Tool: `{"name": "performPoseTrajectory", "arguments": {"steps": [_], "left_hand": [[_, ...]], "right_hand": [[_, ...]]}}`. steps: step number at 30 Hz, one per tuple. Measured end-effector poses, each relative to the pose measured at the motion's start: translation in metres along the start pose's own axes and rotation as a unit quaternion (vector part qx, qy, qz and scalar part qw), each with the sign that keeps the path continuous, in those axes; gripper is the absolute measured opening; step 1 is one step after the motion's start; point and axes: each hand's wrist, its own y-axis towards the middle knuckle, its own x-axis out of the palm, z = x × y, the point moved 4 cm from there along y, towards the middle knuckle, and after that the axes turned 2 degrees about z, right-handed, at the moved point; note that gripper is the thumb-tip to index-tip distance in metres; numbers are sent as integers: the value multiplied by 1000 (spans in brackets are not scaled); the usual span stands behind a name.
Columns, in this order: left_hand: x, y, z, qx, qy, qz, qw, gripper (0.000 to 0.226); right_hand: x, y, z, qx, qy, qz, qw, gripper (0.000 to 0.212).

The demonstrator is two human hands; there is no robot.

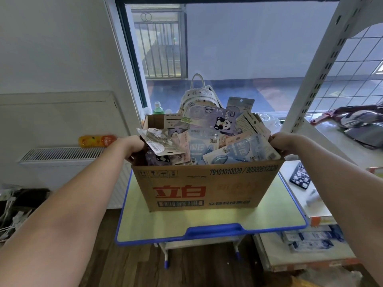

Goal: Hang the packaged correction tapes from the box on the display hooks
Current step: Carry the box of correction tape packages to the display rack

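- We grip the cardboard box (pixel 207 187) at both ends: our left hand (pixel 134 147) curls over its left rim, and our right hand (pixel 278 142) holds the right rim, fingers wrapped over the edge.
- The box seems to rest on, or sit just above, the small blue-edged desk (pixel 211 228); we cannot tell which.
- The packaged correction tapes (pixel 207 139) are all in the box, heaped above the rim in a loose, crossed pile.
- The wire grid panel (pixel 352 65) of the shelving stands to our right; we see no hooks and no packets hanging there.
- We judge the task barely begun: no packet is in hand, so picking and hanging all remain.
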Motion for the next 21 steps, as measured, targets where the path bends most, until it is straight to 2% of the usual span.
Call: {"name": "performPoseTrajectory", "arguments": {"steps": [3, 7, 12, 15, 21], "left_hand": [[3, 7, 0, -13, 2, 30, 999, 11], [1, 13, 2, 13, 60, 115, 991, 33], [2, 9, -7, 47, 48, 155, 986, 30], [3, -5, -9, 61, 46, 157, 985, 31], [-11, -28, -38, 92, 34, 115, 988, 33]], "right_hand": [[2, -1, -1, 9, 14, -10, 1000, 27], [8, 5, 4, 18, 44, -16, 999, 34], [9, -4, -2, 9, 11, 75, 997, 22], [12, -7, 1, 15, 1, 105, 994, 26], [22, -23, -9, -21, -17, 100, 995, 23]]}}
